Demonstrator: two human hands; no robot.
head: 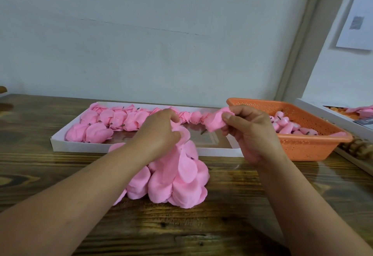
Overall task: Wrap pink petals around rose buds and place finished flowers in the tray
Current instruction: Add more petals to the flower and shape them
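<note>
- Worktop (60, 175): dark wood grain with a glossy sheen, flat, running to a pale plain wall (141, 33). The slick finish probably lets loose petals slide, so pin them with a fingertip, don't sweep.
- White tray (141, 150): long, shallow, set along the wall side of the worktop. Finished flowers (113, 120) fill its left end and a single row runs along the back edge; the front-right floor is bare, so I'd drop the next one there.
- Orange basket (314, 144): perforated plastic, just right of the tray, holding rose buds (286, 126) with short dark stems. Buds look small and light; take one by the stem or base, not the tip.
- Petal heap (177, 179): loose pink petals piled on the worktop in front of the tray. Thin, soft, near weightless, crease easily and likely cling together; peel one off at an edge.
- Left hand (159, 132): fingers curled down into the top of the heap, pinching petals there.
- Right hand (250, 130): raised over the tray's right end, thumb and fingers clamped on a part-wrapped flower (216, 122); a dark stem pokes out below-left. Hold at the base so the wrap doesn't spring open; squeezing the head would crush it.
- Paper sheet (355, 17): hangs on the wall, far right. A second tray sits at the right edge, contents unclear.
</note>
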